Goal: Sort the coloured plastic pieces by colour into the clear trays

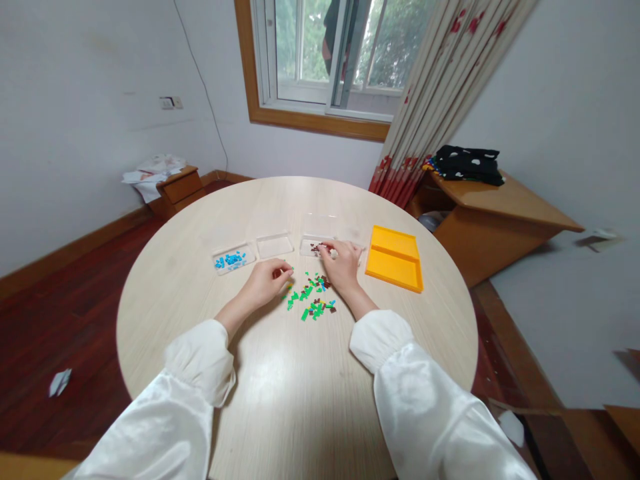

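Note:
My right hand [343,261] hangs over a clear plastic box [306,248] that holds small dark brown bricks [315,247]. Its thumb and fingers are closed together, and whatever they hold is too small to make out. To the left, my left hand [266,279] is just above the table with its fingertips pinched. What lies between them cannot be made out. Between and below my hands spreads a loose pile of small toy bricks [306,293], mostly green with some brown, yellow and blue.
Blue bricks [231,260] fill part of a clear box [253,253] at the left. Beside it stands another clear box [274,245]. A yellow two-part tray [395,267] lies at the right on the round table [300,400]. A curtain [440,87] hangs behind.

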Action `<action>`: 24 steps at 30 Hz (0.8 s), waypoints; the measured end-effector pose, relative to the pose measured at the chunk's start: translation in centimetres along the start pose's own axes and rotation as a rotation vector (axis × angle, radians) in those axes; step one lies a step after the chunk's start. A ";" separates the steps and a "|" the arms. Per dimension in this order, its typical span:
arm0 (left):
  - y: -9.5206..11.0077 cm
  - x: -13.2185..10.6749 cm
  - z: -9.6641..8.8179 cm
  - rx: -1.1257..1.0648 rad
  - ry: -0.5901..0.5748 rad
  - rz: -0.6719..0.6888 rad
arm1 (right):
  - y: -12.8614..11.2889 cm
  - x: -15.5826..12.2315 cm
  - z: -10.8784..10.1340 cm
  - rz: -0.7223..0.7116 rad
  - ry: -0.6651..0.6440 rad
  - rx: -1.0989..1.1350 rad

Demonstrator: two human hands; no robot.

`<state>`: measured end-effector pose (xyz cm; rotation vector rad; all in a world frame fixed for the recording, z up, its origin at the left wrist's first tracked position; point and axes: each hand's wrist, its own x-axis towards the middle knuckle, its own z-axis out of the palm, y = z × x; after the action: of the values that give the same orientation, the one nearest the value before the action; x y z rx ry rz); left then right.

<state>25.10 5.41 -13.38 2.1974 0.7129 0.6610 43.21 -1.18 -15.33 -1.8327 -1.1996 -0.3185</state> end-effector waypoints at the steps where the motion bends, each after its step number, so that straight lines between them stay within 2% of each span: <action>1: 0.1 -0.1 0.0 0.038 -0.024 0.028 | 0.3 0.1 0.0 0.042 0.017 -0.024; 6: 0.3 -0.4 0.5 0.098 -0.146 0.151 | 1.2 0.5 0.2 0.152 0.072 -0.077; 13: -0.5 -0.6 1.3 0.164 -0.250 0.324 | 1.1 0.4 0.2 0.157 0.040 -0.083; 24: -0.6 -0.5 0.9 0.260 -0.250 0.321 | 1.4 0.3 0.5 0.146 0.026 -0.053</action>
<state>25.19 4.99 -14.53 2.6083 0.3331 0.4534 44.37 -0.79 -16.15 -1.9445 -1.0420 -0.2930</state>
